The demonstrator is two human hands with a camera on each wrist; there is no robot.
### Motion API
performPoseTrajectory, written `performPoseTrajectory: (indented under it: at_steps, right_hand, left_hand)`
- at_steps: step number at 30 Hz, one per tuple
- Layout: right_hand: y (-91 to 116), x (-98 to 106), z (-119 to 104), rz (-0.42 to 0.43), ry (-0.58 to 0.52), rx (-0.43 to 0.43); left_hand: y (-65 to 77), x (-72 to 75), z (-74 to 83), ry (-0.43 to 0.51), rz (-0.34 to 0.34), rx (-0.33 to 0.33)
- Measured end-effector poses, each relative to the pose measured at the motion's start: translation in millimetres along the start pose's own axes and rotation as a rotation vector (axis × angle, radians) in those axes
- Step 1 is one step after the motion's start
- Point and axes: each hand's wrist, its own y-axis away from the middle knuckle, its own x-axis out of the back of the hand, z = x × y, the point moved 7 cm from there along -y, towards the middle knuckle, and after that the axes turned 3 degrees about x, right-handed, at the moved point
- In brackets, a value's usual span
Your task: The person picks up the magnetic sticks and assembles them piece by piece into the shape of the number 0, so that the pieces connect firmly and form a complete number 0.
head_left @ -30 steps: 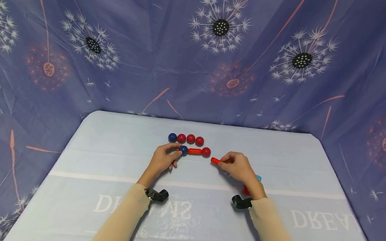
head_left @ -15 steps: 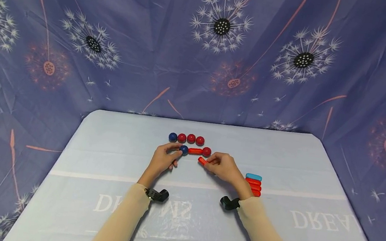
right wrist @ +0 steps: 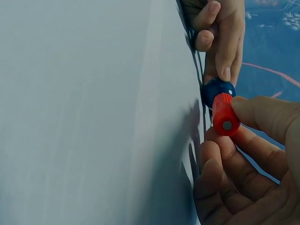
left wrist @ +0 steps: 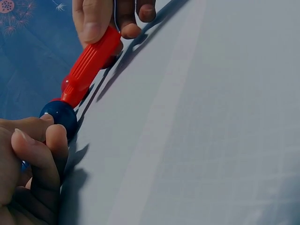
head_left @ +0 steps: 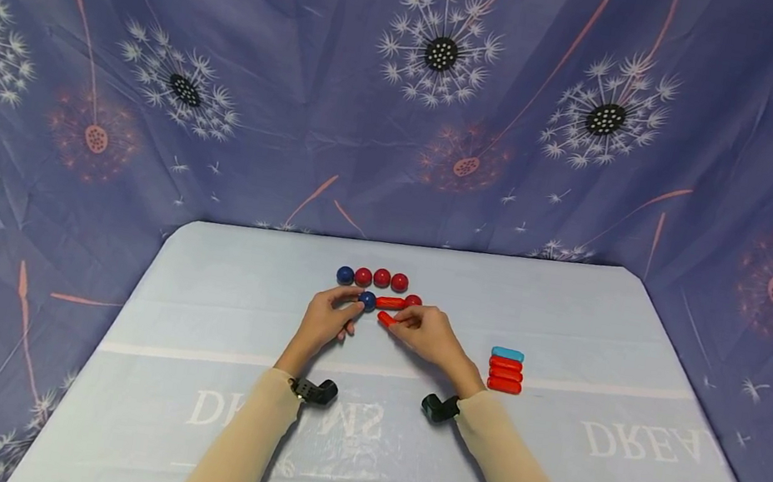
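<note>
My left hand (head_left: 329, 316) pinches a blue ball (head_left: 367, 300) between thumb and fingers. From that ball a red rod (head_left: 390, 303) runs right to a red ball (head_left: 413, 301), partly hidden behind my right hand (head_left: 431, 335). Thumb and fingers of the right hand pinch a second red rod (head_left: 385, 319), its free end pointing toward the blue ball. In the left wrist view this ribbed rod (left wrist: 91, 65) slants down close to the ball (left wrist: 59, 117); whether they touch I cannot tell. The right wrist view shows a grey disc in the rod's near end (right wrist: 227, 124).
Behind the hands, a blue ball (head_left: 346, 275) and several red balls (head_left: 382, 278) stand in a row. To the right lie a light blue rod (head_left: 508, 354) and stacked-up red rods (head_left: 505, 374). A patterned curtain (head_left: 407, 109) hangs behind the white table (head_left: 201, 262).
My right hand has moved left with the red rod, bringing it near the blue ball and uncovering the rods at the right. The left hand has stayed in place.
</note>
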Motion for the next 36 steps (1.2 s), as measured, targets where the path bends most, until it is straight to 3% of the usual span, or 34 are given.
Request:
performPoseTrajectory:
  at_steps: [8, 25, 34, 36]
  right_hand:
    - [-3, -8, -4, 0.021, -0.023, -0.003]
    - [-7, -13, -8, 0.053, -0.036, -0.015]
    - [1, -14, -6, -0.010, -0.051, -0.041]
    - [1, -14, -6, -0.018, -0.052, -0.033]
  left_hand:
    - [-0.1, -0.3, 0.0, 0.015, -0.019, -0.036]
    - [-0.9, -2.2, -1.0, -0.032, 0.004, -0.028]
    - [3.7, -0.8, 8.0, -0.043, 0.024, -0.051]
    - [1.3, -0.7, 4.0, -0.043, 0.024, -0.048]
